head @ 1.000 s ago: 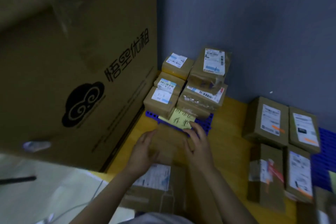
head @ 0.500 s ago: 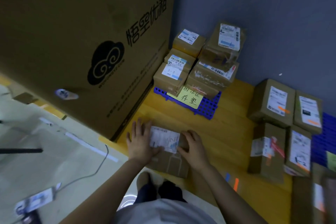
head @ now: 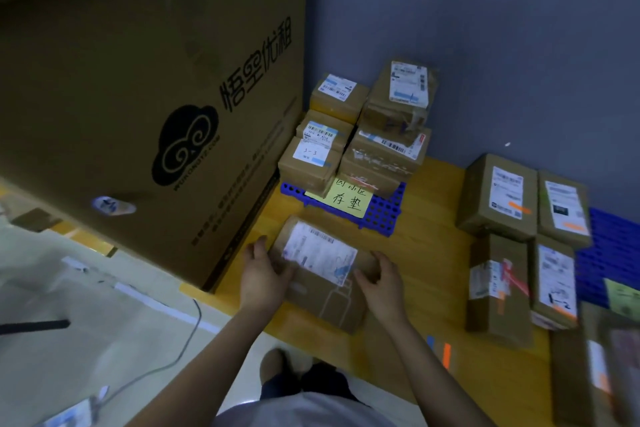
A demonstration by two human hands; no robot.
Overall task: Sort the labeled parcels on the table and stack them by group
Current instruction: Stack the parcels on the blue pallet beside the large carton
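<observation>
**Yellow tabletop (head: 426,253), one parcel (head: 322,274) clamped from both sides**

Down at the near edge of the wood, just one parcel was in play: brown card, white label facing up, lying at a slant. The left hand (head: 263,274) gripped its left end, thumb laid over the top by the label's corner. The right hand (head: 381,281) curled round the right end, thumb on top too. Two hands, both closed on the same box. Whether it rested on the wood or hung just above it, I couldn't tell.

Just beyond it lay a blue grid mat (head: 384,215) with one yellow note (head: 343,199) handwritten in black. On that mat sat five labelled boxes (head: 388,149), piled in two columns against the grey-blue wall (head: 485,45).

Well off to the right, four labelled boxes (head: 498,198) lay two by two, beside a second blue mat (head: 609,246). More cartons below them were too blurred to count.

On the left loomed one big carton (head: 138,80) with a black cloud logo.
</observation>
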